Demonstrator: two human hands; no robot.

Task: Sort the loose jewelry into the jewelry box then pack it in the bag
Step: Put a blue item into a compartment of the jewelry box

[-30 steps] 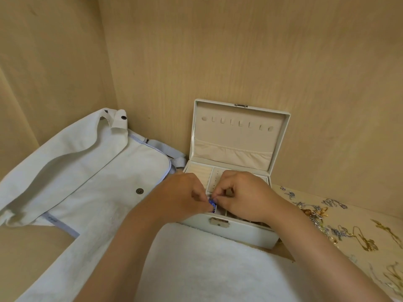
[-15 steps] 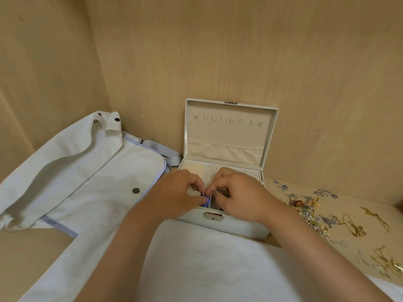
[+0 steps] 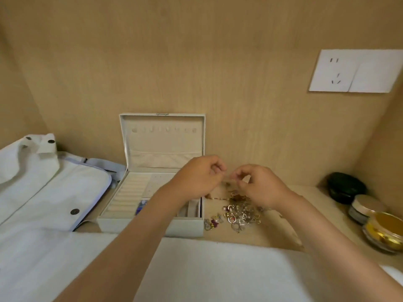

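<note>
Setting: an alcove panelled in pale wood, with a bench [image 3: 281, 232] of the same wood and a white cloth [image 3: 218, 269] laid across the lower frame.

1. Bag [image 3: 54, 192], white with pale blue trim, laid flat at the left of the frame, flap snaps visible.
2. Jewelry box [image 3: 161, 147], centre left, just beside the bag, with the lid stood upright against the back wall. A small blue piece [image 3: 140, 207] is seen in the tray beside the ring rolls.
3. Left hand [image 3: 196, 179], raised over the box's right edge. Its fingers are curled toward the thumb, but whether anything is held in the grip cannot be told, the frame being blurred.
4. Right hand [image 3: 259, 186], level with the left and close beside it, thumb and forefinger drawn near together. Whether anything is held cannot be told.
5. Loose jewelry [image 3: 239, 214], heaped on the bench just right of the box, directly below the right hand and toward the lower frame. A gold chain [image 3: 218, 197] is laid left to right along the heap's upper edge. The right hand is judged the nearer for the next pick.
6. Black case [image 3: 346, 188], lidded jar [image 3: 364, 209] and gold-topped jar [image 3: 386, 234], ranged at the right edge.
7. Wall socket [image 3: 355, 70], upper right.
</note>
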